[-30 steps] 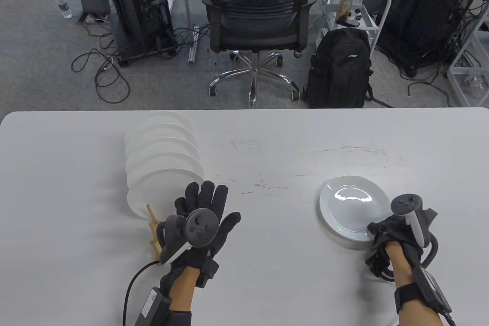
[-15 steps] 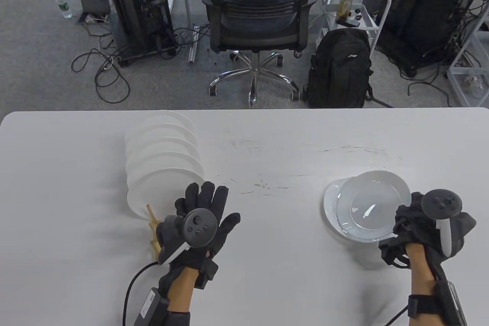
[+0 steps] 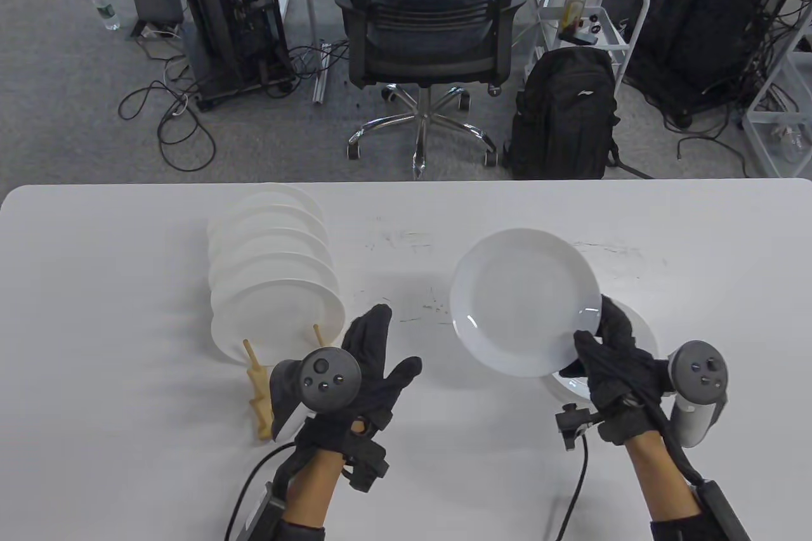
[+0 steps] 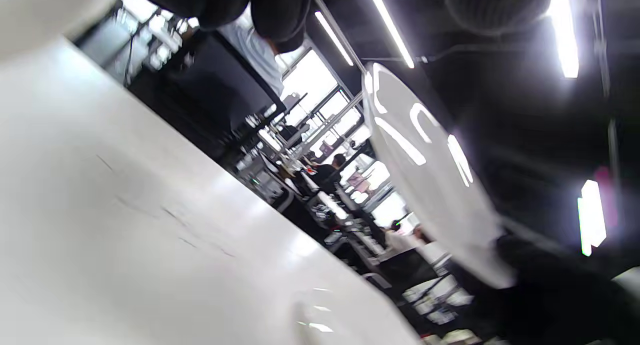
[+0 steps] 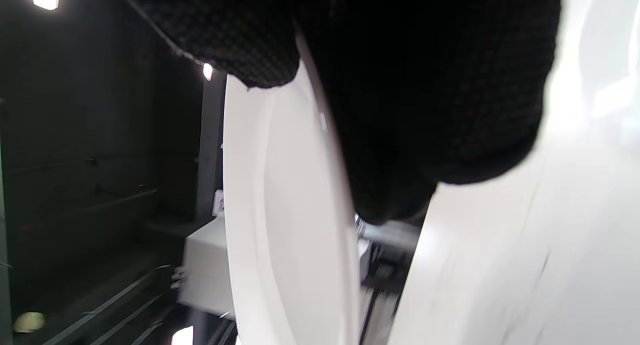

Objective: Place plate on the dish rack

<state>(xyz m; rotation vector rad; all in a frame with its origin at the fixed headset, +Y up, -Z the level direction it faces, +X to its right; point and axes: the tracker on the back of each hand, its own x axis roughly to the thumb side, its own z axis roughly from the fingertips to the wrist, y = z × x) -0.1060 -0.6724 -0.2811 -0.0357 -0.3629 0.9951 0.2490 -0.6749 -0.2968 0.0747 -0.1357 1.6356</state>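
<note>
My right hand (image 3: 612, 354) grips a white plate (image 3: 525, 302) by its near right rim and holds it lifted above the table, right of centre. The same plate shows in the left wrist view (image 4: 425, 170) and edge-on in the right wrist view (image 5: 280, 225), with my gloved fingers (image 5: 400, 110) over its rim. The wooden dish rack (image 3: 260, 385) stands at the left with several white plates (image 3: 273, 268) upright in it. My left hand (image 3: 365, 363) is open, fingers spread, just right of the rack's near end and holding nothing.
Another white plate (image 3: 641, 328) lies on the table under my right hand. The table's far edge (image 3: 406, 183) borders a floor with an office chair (image 3: 422, 27), a black backpack (image 3: 564, 113) and cables.
My right hand lifted one plate off the stack and carried it up and left toward the table's middle. My left hand shifted slightly right and turned, uncovering a rack peg.
</note>
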